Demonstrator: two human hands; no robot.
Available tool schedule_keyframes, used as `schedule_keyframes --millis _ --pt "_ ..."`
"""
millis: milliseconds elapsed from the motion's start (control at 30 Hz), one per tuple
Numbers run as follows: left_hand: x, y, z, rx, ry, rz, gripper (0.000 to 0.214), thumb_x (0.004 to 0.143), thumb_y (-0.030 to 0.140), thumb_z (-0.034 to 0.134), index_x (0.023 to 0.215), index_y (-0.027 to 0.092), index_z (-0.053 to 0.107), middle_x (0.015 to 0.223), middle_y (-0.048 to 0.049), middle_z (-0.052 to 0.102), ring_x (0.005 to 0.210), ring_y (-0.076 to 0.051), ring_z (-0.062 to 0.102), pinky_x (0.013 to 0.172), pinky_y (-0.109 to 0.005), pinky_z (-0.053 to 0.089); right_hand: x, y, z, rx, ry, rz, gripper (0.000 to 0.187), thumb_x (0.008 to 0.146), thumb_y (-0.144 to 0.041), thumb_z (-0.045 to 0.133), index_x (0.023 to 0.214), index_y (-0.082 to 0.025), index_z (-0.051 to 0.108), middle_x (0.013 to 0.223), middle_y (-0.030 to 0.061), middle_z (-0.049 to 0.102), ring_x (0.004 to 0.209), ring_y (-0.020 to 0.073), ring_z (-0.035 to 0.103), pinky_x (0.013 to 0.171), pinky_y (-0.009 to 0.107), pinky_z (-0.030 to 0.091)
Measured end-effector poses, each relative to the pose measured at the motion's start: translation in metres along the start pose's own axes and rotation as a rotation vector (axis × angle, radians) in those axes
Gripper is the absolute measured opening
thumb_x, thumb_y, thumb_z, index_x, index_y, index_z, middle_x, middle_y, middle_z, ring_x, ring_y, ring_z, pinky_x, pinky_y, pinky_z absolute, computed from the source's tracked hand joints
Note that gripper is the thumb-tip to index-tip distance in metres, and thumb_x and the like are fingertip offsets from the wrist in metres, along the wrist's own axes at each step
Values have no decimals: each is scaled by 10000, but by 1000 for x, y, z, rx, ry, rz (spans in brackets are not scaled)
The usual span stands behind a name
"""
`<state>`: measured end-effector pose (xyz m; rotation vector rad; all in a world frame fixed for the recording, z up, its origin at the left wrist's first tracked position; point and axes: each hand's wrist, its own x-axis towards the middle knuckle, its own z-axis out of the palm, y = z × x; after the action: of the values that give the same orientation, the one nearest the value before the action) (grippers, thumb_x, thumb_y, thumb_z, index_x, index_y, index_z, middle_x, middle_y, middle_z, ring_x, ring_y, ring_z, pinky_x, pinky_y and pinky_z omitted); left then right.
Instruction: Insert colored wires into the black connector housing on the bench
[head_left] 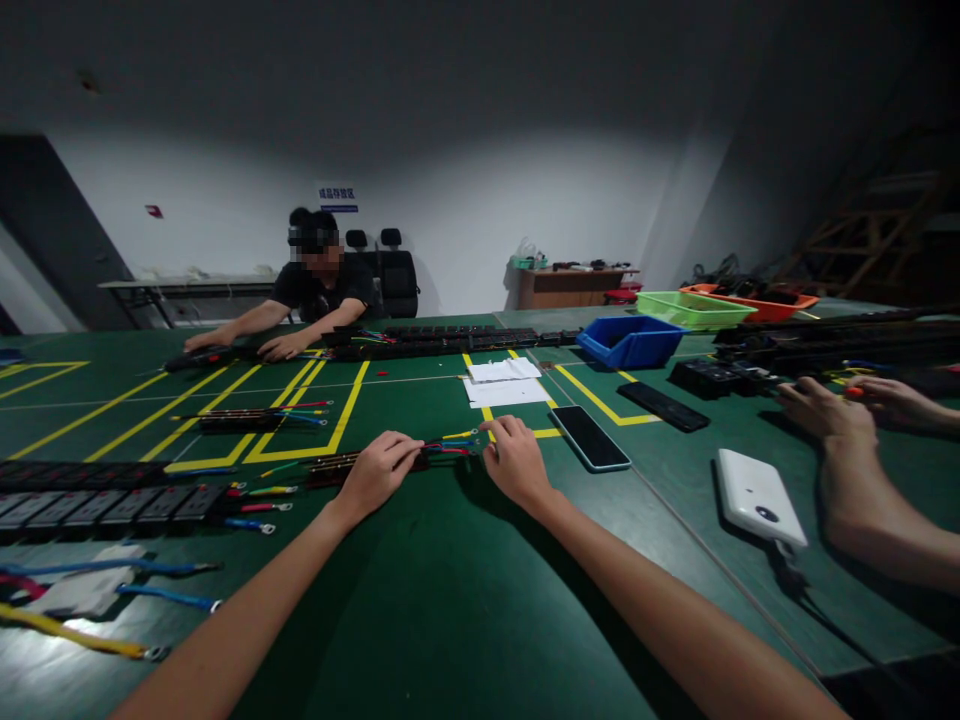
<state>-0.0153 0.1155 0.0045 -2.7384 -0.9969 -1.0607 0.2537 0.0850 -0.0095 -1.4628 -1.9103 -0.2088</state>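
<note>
My left hand [381, 475] is closed on a wire bundle, its thumb and fingers pinched together near the middle of the green table [465, 600]. The bundle's dark body [330, 468], with copper-coloured strips, sticks out left of the hand. To the right come short red, blue and yellow wires [448, 447] ending in ring terminals [474, 443]. My right hand [516, 462] rests beside these terminals with curled fingers. Its fingertips reach the wire ends, but what lies between them is hidden. A similar strip assembly [247, 418] lies farther back on the left.
Black socket strips [112, 510] and thick lugged cables [90, 632] lie at left. Right of my hands are a phone [590, 438], a black phone-like slab [663, 406], a white power bank [760, 495] and a co-worker's hands [832, 415]. Another person [319, 275] works opposite, near a blue bin [630, 342].
</note>
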Motion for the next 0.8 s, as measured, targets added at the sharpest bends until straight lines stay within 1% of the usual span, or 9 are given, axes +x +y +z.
schedule_keyframes --millis 100,167,333,433,500,667,733,800 --pt "1 1 0 13 2 -34 229 1009 264 493 1103 190 688 1037 -76 657 975 -202 628 877 -381 549 2 17 3 21 14 36 302 830 -73 539 1071 -196 673 1046 92 623 991 243 551 845 360 446" --pt "1 2 0 35 1 -47 220 1008 265 490 1063 187 688 1009 -74 649 955 -204 624 873 -386 545 1 20 4 43 20 37 305 830 -60 535 1064 -194 677 1034 84 616 972 230 553 837 346 447" --pt "2 4 -1 84 1 -75 232 1017 274 465 1034 182 677 1002 -78 638 953 -210 611 865 -394 538 -2 11 3 60 -4 -34 294 852 -50 522 1024 -202 706 991 73 608 937 211 551 798 323 442" --pt "3 7 -3 91 -14 -86 243 1020 268 452 1026 165 672 1000 -82 632 945 -211 607 852 -392 536 -3 5 1 48 -26 -47 296 867 -60 523 1015 -211 731 974 71 612 928 207 550 794 321 432" --pt "3 8 -3 99 -29 -86 240 1019 259 448 1018 162 667 1006 -82 629 942 -208 604 855 -393 531 -3 5 1 31 -65 -47 293 880 -75 526 1008 -216 750 955 68 618 923 206 550 792 321 426" --pt "5 9 -4 109 -55 -95 223 1017 254 441 1012 168 647 1032 -78 621 927 -196 593 838 -378 525 -2 6 3 13 -216 -68 311 900 -84 512 1023 -227 759 947 60 654 924 203 563 805 317 427" --pt "5 9 -4 110 -62 -98 225 1020 259 434 1016 166 640 1040 -80 613 918 -192 590 822 -368 522 -2 6 3 4 -212 -65 316 894 -77 511 1057 -222 739 973 66 663 946 209 568 821 320 430" --pt "4 9 -3 122 -66 -100 233 1022 267 428 1018 164 637 1041 -81 610 907 -193 588 809 -366 516 -2 5 2 -7 -170 -39 317 885 -78 521 1100 -213 709 1002 74 669 963 218 571 831 328 431"
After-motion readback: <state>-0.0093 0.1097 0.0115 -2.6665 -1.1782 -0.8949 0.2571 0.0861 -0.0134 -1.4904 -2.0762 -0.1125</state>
